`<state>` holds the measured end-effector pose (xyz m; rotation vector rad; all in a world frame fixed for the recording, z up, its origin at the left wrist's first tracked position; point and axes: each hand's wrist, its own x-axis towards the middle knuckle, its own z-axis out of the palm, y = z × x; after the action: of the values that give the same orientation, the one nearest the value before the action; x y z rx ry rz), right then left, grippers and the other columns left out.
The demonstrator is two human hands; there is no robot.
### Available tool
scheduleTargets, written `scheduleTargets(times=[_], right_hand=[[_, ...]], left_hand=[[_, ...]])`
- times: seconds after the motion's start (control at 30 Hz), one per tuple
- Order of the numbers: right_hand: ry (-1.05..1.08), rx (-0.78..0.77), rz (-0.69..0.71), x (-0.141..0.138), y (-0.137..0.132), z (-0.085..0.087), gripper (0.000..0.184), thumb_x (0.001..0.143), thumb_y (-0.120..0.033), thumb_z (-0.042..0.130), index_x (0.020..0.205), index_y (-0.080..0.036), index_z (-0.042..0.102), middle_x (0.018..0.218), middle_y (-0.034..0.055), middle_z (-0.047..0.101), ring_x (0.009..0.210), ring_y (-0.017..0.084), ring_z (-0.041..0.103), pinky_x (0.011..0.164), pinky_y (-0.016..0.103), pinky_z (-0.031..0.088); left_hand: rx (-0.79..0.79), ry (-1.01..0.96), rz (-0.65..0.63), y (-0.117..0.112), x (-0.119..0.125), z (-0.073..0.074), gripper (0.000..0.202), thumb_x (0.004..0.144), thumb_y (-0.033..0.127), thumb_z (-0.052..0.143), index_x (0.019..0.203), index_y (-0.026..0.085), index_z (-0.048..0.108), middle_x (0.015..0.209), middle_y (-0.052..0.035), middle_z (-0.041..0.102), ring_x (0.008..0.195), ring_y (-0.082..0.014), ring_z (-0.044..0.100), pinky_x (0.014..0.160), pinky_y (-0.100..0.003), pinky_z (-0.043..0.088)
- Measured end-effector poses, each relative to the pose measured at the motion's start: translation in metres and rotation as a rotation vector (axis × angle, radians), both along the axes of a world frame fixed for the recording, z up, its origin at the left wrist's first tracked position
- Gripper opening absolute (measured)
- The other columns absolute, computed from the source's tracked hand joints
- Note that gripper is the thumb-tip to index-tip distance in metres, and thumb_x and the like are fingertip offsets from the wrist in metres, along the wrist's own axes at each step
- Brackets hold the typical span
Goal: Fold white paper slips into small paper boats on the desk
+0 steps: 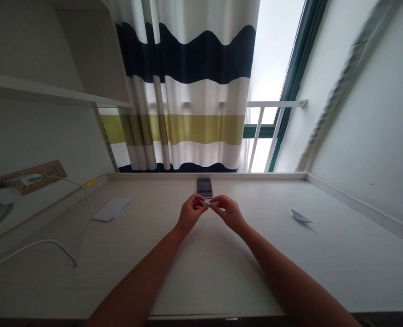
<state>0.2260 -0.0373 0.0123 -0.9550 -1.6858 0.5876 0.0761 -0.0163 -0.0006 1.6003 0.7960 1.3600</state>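
Note:
My left hand (pixel 189 214) and my right hand (pixel 230 213) meet above the middle of a pale wood-grain desk (pixel 256 272). Their fingertips pinch a small piece of folded white paper (pixel 208 204) between them, and most of it is hidden by my fingers. A smartphone (pixel 204 187) lies face up just beyond my fingertips, close to the back edge. A folded white paper shape (pixel 301 216) rests out to the right, well away from my right hand.
Loose white paper sheets (pixel 112 209) lie at the left of the desk. A white cable (pixel 82 222) runs from a wall socket panel (pixel 24 181) across the left side. Low white ledges edge the desk's back and right. A striped curtain (pixel 187 95) hangs behind it.

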Motion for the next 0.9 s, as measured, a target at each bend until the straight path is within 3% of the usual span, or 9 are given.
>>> scheduleTargets(times=[0.27, 0.9], right_hand=[[0.211, -0.179, 0.012, -0.0016, 0.0051, -0.0057, 0.021, 0.063, -0.034, 0.064, 0.073, -0.017, 0.057, 0.068, 0.0031, 0.063, 0.062, 0.015, 0.058, 0.058, 0.028, 0.046], [0.078, -0.092, -0.016, -0.0002, 0.0067, -0.0078, 0.017, 0.068, -0.033, 0.060, 0.076, -0.018, 0.060, 0.068, 0.0022, 0.061, 0.060, 0.014, 0.054, 0.058, 0.027, 0.044]], left_hand=[[-0.067, -0.052, 0.026, -0.0002, 0.0025, 0.0020, 0.025, 0.059, 0.025, 0.067, 0.076, 0.015, 0.050, 0.069, 0.0002, 0.059, 0.066, -0.0118, 0.057, 0.063, -0.025, 0.047], [0.086, 0.163, 0.068, -0.0039, -0.0004, 0.0040, 0.018, 0.066, 0.027, 0.061, 0.078, 0.014, 0.060, 0.079, -0.0048, 0.060, 0.072, -0.0151, 0.059, 0.067, -0.030, 0.050]])
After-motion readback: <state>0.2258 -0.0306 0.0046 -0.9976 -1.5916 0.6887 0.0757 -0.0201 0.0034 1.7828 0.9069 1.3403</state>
